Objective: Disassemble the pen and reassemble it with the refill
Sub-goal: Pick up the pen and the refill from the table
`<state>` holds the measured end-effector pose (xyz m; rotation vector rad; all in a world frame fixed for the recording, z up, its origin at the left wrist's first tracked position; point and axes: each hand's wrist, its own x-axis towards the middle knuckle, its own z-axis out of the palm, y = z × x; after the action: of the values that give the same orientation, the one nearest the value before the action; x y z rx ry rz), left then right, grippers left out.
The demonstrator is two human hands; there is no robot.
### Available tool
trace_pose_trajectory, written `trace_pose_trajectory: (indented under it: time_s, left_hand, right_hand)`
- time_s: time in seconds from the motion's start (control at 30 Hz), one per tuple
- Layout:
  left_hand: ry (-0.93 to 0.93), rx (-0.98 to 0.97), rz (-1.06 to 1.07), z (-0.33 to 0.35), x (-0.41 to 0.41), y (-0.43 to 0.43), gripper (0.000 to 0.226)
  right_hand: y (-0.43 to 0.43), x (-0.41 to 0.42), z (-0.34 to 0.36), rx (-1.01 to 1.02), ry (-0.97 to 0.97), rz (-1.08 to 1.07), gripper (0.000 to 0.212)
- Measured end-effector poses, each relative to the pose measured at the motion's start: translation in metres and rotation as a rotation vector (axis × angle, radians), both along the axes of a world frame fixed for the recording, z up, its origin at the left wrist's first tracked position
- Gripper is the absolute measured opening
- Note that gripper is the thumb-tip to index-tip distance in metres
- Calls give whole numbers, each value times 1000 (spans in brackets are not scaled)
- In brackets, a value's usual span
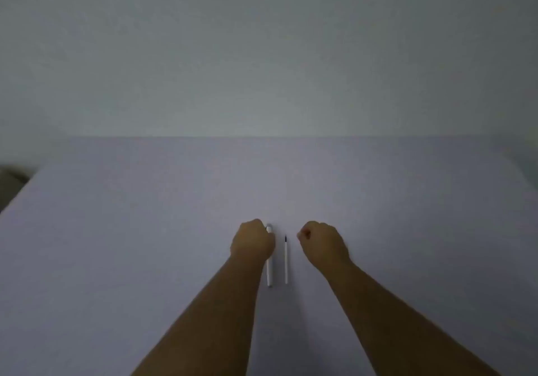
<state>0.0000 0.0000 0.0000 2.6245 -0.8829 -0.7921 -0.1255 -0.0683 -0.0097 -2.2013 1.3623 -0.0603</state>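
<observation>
A white pen (pixel 269 270) lies lengthwise on the pale table (pixel 145 230), pointing away from me. My left hand (pixel 252 241) is curled over the pen's upper half, so only its far end and lower barrel show; whether the fingers grip it is hidden. A thin white refill (pixel 286 262) with a dark tip lies parallel just to the right of the pen, untouched. My right hand (pixel 323 243) sits to the right of the refill in a loose fist, apart from it, with nothing visible in it.
The table runs back to a plain grey wall (pixel 262 55). Its left edge slants at the far left, where a dark object (pixel 11 180) shows beyond it. The right edge curves off near the frame's right side.
</observation>
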Motion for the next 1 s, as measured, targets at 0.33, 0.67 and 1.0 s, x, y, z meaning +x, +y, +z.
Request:
trace_pose_trajectory:
  time_s: [0.33,0.67,1.0]
  left_hand:
    - [149,-24,151,-25,-12,16,26]
    - [167,-311,26,2,-27,28,24]
    - [324,-204,-9,4,-18,34,10]
  right_hand:
    - [7,-6,-22,77,-57,-22,24]
    - [10,25,11,419,-378,-303,35]
    - [-16,17,1,441,-358,-409,32]
